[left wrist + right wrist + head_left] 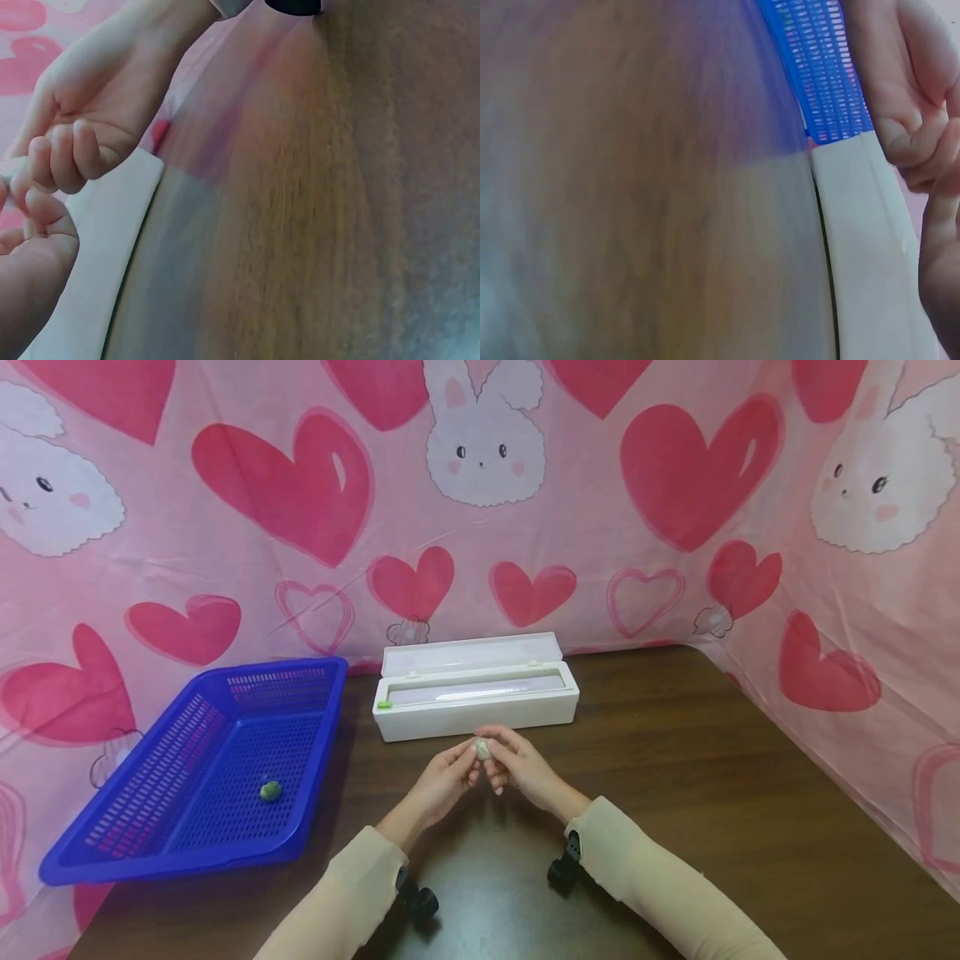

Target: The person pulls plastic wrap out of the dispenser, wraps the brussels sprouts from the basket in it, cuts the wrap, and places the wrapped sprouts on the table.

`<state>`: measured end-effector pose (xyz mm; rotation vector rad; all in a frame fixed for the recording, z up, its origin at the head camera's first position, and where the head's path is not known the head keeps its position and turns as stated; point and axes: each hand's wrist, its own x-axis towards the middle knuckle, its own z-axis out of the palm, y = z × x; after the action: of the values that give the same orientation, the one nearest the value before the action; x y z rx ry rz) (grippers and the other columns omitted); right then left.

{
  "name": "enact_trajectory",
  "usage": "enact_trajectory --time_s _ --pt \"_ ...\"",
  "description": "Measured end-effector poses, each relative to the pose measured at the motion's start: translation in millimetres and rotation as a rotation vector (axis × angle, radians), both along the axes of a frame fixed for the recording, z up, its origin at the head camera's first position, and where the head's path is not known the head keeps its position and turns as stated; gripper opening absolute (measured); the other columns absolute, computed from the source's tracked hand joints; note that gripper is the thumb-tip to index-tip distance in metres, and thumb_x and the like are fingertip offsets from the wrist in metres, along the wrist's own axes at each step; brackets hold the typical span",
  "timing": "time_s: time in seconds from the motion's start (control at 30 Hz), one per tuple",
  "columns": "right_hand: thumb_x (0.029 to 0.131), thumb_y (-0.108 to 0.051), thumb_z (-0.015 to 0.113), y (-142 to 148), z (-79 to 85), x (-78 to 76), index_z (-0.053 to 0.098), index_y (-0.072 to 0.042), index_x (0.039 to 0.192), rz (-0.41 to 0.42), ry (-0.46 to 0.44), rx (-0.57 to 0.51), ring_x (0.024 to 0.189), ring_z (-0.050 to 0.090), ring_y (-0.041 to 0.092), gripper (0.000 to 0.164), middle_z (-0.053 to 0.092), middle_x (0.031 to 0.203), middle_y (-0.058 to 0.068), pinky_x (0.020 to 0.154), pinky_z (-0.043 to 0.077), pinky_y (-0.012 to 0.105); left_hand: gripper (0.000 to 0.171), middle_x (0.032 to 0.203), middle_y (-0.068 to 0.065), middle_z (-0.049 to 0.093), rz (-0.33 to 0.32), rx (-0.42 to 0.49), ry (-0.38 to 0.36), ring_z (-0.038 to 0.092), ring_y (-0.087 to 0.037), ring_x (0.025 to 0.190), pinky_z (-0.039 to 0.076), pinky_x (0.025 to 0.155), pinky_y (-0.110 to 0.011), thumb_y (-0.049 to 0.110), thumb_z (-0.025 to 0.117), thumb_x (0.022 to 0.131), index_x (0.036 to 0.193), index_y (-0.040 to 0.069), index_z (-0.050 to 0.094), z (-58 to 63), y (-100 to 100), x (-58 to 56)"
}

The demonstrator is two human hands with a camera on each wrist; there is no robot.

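Pink cloth backdrop [585, 527] with red hearts and white rabbit heads, runs along far, left and right sides. Dark brown wood-grain table [675, 777] below it. Blue perforated plastic basket [191, 865] at left. White oblong box [480, 718] at the far middle, right of basket; its lid [471, 653] is raised on the far side, glossy pale strip [480, 690] in the top opening.

Cream sleeves [660, 877] on both arms, coming in from the near edge. Left hand [442, 781] and right hand [525, 768] meet just near of the box, tips together; can't tell if either touches it. Black wrist-worn devices [423, 906] on both wrists.

Small round green item [271, 791] lies on basket floor, near right part; too small to name surely. Pale whitish-green lump [482, 749] is between the two hands, in front of the box: thumbs and fingers of both pinch it, remaining fingers curled in. Lump mostly hidden in wrist views. Tiny green tab [385, 704] at box's left end.
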<state>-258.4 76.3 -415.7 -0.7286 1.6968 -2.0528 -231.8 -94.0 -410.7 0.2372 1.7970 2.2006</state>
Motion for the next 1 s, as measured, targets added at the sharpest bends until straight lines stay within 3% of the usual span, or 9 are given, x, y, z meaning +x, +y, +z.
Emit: enact_trajectory --time_s 0.13,0.23,0.5,0.63,0.8,0.93,1.0 --pt "0.101 -0.026 0.036 3.8 2.3 -1.2 0.031 0.004 0.138 0.107 -0.006 -0.042 0.058 0.051 0.012 0.048 0.053 0.076 0.005 0.051 0.046 0.024 0.028 0.08 -0.001 0.047 0.03 0.041 -0.003 0.045 -0.009 0.069 0.04 0.064 -0.021 0.024 0.043 0.099 0.105 -0.001 0.054 1.7 -1.1 -0.6" --pt "0.1 -0.02 0.039 6.6 3.3 -3.3 0.033 0.003 0.136 0.129 0.009 -0.028 0.059 0.053 0.012 0.044 0.055 0.076 0.005 0.052 0.047 0.024 0.025 0.08 -0.001 0.047 0.024 0.04 0.002 0.045 -0.009 0.068 0.039 0.064 -0.021 0.027 0.043 0.098 0.094 0.005 0.055 2.5 -2.0 -0.5" --pt "0.097 -0.012 0.047 10.2 2.4 -5.2 0.037 -0.002 0.137 0.097 0.058 0.05 0.06 0.05 0.014 0.042 0.053 0.077 0.008 0.052 0.047 0.026 0.033 0.083 -0.003 0.046 -0.104 -0.052 0.077 0.044 -0.012 0.069 0.038 0.066 -0.026 0.03 0.043 0.098 0.114 0.002 0.05 1.2 -2.3 -0.2" --pt "0.097 -0.009 0.046 9.0 1.6 -4.5 0.04 0.0 0.136 0.079 0.145 0.091 0.058 0.049 0.014 0.041 0.05 0.075 0.009 0.05 0.046 0.026 0.029 0.081 -0.003 0.046 -0.077 -0.099 0.114 0.043 -0.012 0.068 0.037 0.065 -0.028 0.024 0.046 0.097 0.111 0.0 0.052 3.7 0.3 1.1" --pt "0.096 -0.005 0.047 5.7 4.0 -1.4 0.048 0.004 0.123 0.019 0.205 0.085 0.052 0.047 0.013 0.029 0.051 0.07 0.008 0.046 0.043 0.023 0.029 0.076 -0.002 0.049 -0.021 -0.119 0.108 0.044 -0.012 0.064 0.039 0.062 -0.025 0.018 0.047 0.097 0.114 -0.005 0.053 8.2 2.8 4.6" --pt "0.094 -0.007 0.051 4.9 1.5 -3.2 0.05 0.004 0.099 -0.064 0.218 0.06 0.049 0.048 0.011 0.012 0.053 0.065 0.006 0.043 0.042 0.023 0.035 0.076 -0.001 0.05 -0.001 -0.133 0.107 0.045 -0.01 0.064 0.039 0.061 -0.024 0.02 0.047 0.097 0.121 -0.005 0.051 3.0 0.8 2.1" --pt "0.094 -0.006 0.051 5.8 3.2 -3.4 0.046 0.004 0.091 -0.086 0.22 0.048 0.048 0.049 0.011 0.012 0.055 0.065 0.008 0.042 0.043 0.023 0.037 0.077 -0.001 0.05 -0.011 -0.14 0.1 0.046 -0.01 0.065 0.039 0.062 -0.024 0.021 0.046 0.098 0.124 -0.005 0.049 2.8 -0.9 2.1"
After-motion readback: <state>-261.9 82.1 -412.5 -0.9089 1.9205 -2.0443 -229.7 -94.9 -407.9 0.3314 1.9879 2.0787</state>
